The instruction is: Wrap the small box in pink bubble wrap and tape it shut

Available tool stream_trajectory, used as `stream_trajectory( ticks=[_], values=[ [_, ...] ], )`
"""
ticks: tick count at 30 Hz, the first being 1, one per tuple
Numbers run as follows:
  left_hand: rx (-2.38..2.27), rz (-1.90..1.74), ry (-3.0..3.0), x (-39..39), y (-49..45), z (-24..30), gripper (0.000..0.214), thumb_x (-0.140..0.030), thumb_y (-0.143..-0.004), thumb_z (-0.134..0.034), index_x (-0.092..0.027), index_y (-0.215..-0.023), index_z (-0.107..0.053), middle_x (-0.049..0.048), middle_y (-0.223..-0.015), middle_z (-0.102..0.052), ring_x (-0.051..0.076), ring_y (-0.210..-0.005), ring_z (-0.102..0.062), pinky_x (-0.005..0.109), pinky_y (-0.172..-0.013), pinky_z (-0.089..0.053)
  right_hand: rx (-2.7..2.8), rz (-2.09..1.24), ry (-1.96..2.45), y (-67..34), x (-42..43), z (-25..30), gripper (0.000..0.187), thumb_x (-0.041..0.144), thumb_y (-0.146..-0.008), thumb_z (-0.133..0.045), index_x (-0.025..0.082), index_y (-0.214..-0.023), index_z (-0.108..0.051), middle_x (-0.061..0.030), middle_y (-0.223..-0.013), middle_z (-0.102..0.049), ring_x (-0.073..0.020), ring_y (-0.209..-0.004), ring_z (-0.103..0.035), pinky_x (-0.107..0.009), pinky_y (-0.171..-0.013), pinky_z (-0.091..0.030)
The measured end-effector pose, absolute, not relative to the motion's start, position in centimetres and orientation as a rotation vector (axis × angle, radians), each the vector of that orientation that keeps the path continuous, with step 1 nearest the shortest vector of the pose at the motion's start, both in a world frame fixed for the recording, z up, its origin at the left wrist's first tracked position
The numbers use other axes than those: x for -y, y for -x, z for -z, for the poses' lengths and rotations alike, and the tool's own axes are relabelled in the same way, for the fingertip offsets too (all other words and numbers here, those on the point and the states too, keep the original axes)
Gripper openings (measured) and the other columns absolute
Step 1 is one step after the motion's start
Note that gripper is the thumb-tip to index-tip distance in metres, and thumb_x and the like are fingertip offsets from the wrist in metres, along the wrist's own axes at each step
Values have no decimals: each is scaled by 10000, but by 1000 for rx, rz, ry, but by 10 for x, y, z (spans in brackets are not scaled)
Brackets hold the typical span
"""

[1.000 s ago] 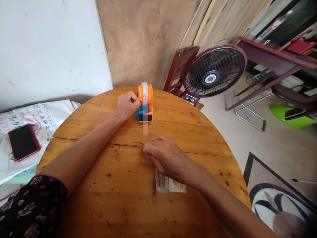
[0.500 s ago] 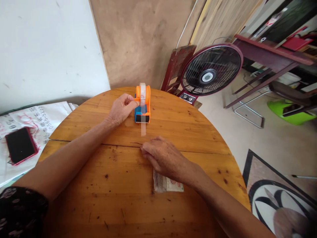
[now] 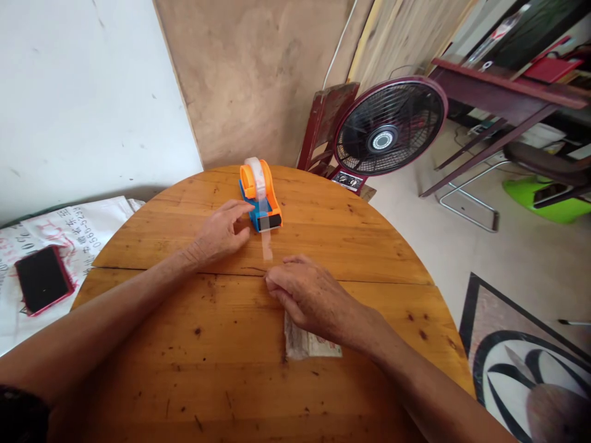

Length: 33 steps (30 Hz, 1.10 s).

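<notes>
An orange and blue tape dispenser [image 3: 260, 195] with a clear roll stands at the far side of the round wooden table [image 3: 221, 344]. A strip of clear tape [image 3: 266, 244] runs from its blade toward me. My right hand [image 3: 314, 299] pinches the strip's near end at the table's crack and partly covers a worn paper note [image 3: 310, 343]. My left hand [image 3: 220, 232] lies beside the dispenser's base with fingers loosely extended, touching or almost touching it.
A dark red standing fan [image 3: 385, 132] and a red wooden chair [image 3: 325, 126] stand behind the table. A phone in a red case [image 3: 42, 278] lies on a printed white sack [image 3: 80, 237] to the left. A dark red table [image 3: 503, 98] stands at right.
My left hand has let go of the dispenser's roll and slid down to its base. The dispenser has turned slightly. My right hand keeps its pinch on the tape end.
</notes>
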<state>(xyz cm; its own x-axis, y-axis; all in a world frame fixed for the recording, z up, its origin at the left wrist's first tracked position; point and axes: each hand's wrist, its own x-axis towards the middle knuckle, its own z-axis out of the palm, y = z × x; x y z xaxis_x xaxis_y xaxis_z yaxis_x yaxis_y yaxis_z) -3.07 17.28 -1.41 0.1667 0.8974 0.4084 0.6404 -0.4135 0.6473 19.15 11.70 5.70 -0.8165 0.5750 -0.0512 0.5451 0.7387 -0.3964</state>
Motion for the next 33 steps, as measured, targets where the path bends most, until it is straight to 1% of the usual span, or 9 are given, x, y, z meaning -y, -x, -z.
stream_trajectory(
  ticks=[3, 8, 12, 14, 17, 20, 23, 27, 33],
  values=[
    [-1466, -1002, -2164, -180, 27, 16, 384, -202, -715, -542, -214, -1077, -673, 80, -1208, -642, 224, -993, -640, 364, -903, -530, 2844, -630, 928, -194, -117, -58, 191, 19, -757, -460, 202, -710, -480, 28, -635, -515, -145, -652, -436, -314, -810, -384],
    [-1503, -929, -2226, -190, 26, 18, 350, -192, -735, -562, -243, -1060, -680, 54, -1202, -662, 235, -1072, -637, 372, -955, -513, 2816, -618, 890, -196, -114, -59, 194, 17, -761, -447, 201, -708, -482, 23, -648, -525, -143, -655, -436, -325, -830, -392],
    [-1484, -874, -2312, -193, 25, 15, 299, -180, -741, -565, -242, -1007, -687, 44, -1078, -710, 247, -1020, -639, 388, -927, -509, 2818, -629, 874, -198, -113, -61, 200, 12, -773, -427, 196, -709, -470, 13, -676, -549, -136, -655, -458, -328, -839, -395],
    [-1467, -853, -2353, -194, 25, 12, 320, -209, -723, -595, -234, -1031, -680, 47, -1018, -722, 259, -971, -637, 394, -896, -508, 2820, -633, 863, -199, -112, -61, 200, 13, -782, -423, 198, -714, -464, 13, -681, -549, -138, -668, -469, -327, -845, -395],
    [-1424, -811, -2433, -194, 24, 10, 404, -242, -694, -621, -215, -1095, -660, 65, -1072, -715, 279, -974, -625, 411, -909, -485, 2813, -623, 873, -200, -113, -62, 197, 26, -806, -426, 201, -723, -461, 21, -665, -529, -139, -665, -458, -330, -852, -394],
    [-1459, -769, -2470, -195, 24, 12, 397, -279, -699, -625, -202, -1086, -665, 82, -1127, -702, 302, -988, -605, 440, -917, -456, 2810, -620, 893, -203, -114, -64, 195, 41, -828, -434, 201, -721, -464, 21, -669, -535, -133, -650, -442, -334, -861, -389],
    [-1509, -759, -2467, -198, 25, 15, 405, -318, -692, -645, -203, -1079, -672, 87, -1113, -705, 315, -970, -588, 448, -880, -446, 2801, -627, 907, -205, -115, -67, 203, 58, -847, -445, 201, -704, -454, 20, -673, -540, -129, -641, -419, -318, -833, -388],
    [-1485, -785, -2489, -200, 27, 16, 530, -344, -703, -649, -203, -1213, -624, 90, -1173, -688, 310, -979, -580, 437, -877, -434, 2788, -613, 932, -208, -113, -72, 210, 67, -866, -454, 201, -704, -450, 11, -697, -549, -137, -670, -420, -297, -792, -382],
    [-1410, -732, -2580, -198, 27, 13, 384, -335, -764, -592, -183, -1111, -652, 101, -1151, -687, 315, -1024, -552, 448, -911, -425, 2789, -577, 933, -211, -112, -76, 223, 69, -870, -469, 203, -693, -451, 8, -680, -553, -146, -684, -444, -290, -768, -388]
  ],
)
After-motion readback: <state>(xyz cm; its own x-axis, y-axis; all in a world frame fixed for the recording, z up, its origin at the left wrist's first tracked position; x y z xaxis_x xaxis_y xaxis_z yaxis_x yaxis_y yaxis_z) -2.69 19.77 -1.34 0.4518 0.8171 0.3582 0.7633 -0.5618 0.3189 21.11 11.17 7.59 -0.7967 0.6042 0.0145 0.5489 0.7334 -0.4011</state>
